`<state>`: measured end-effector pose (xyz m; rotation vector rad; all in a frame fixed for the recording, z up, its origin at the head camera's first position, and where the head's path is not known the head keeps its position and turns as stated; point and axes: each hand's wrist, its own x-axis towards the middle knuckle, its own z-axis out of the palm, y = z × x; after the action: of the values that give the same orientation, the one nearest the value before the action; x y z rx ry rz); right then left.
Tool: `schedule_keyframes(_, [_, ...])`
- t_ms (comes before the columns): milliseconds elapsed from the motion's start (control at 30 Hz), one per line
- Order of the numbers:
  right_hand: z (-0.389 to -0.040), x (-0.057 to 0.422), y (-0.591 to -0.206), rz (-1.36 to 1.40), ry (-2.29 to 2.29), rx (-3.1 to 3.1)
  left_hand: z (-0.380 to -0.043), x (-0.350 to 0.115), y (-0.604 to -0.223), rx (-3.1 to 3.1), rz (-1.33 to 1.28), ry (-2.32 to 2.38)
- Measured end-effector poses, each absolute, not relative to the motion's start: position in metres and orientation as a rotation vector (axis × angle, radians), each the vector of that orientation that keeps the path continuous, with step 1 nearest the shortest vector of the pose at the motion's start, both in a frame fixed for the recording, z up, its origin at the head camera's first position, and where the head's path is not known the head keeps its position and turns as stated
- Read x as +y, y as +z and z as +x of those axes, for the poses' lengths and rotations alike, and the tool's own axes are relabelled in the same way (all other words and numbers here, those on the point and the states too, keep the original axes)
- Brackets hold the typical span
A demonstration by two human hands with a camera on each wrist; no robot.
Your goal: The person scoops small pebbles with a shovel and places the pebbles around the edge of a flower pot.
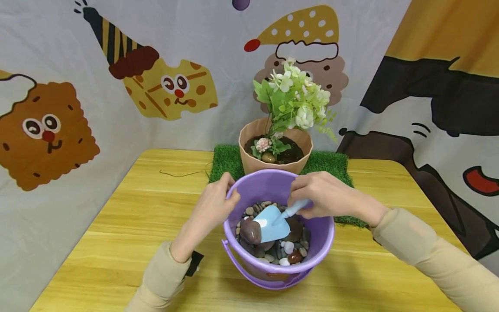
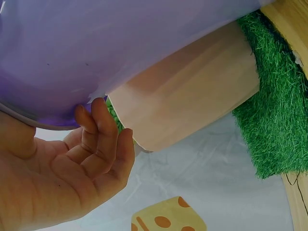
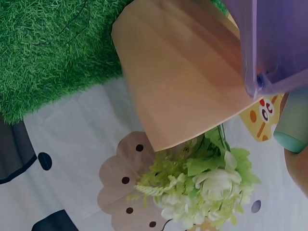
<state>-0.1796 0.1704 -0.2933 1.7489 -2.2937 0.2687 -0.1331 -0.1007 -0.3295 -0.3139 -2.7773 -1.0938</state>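
A purple bucket (image 1: 327, 247) stands on the table, holding many pebbles and larger stones. My left hand (image 1: 212, 203) grips its left rim; in the left wrist view the curled fingers (image 2: 103, 139) lie along the bucket's outside. My right hand (image 1: 317, 193) holds a light blue toy shovel (image 1: 273, 223) by its handle, inside the bucket. The shovel's blade slants down to the left, its tip against a large dark brown stone (image 1: 251, 232). In the right wrist view only the handle end (image 3: 291, 139) and part of the hand show.
Behind the bucket, a peach flowerpot (image 1: 249, 158) with soil, white flowers (image 1: 300, 99) and a small brown stone (image 1: 268, 157) stands on an artificial grass mat (image 1: 226, 162). A thin dark strand (image 1: 181, 175) lies on the wooden table (image 1: 128, 234). A cartoon-printed cloth (image 1: 218, 39) hangs behind.
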Motion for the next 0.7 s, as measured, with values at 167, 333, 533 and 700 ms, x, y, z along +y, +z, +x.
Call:
schedule_keyframes(167, [-0.181,0.176,-0.288,1.671,0.244,-2.329,-0.133,-0.101,-0.329,-2.786,-0.313,-1.096])
schedule_keyframes(333, [-0.182,0.18,-0.282,1.598,0.218,-2.335,-0.132,-0.101,-0.329,-2.789,-0.31,-1.086])
schedule_keyframes(533, [-0.185,0.184,-0.276,1.55,0.21,-2.359,-0.132,-0.101,-0.329,-2.784,-0.307,-1.102])
schedule_keyframes(700, [-0.186,0.187,-0.272,1.522,0.206,-2.368,-0.132,-0.101,-0.328,-2.785,-0.307,-1.098])
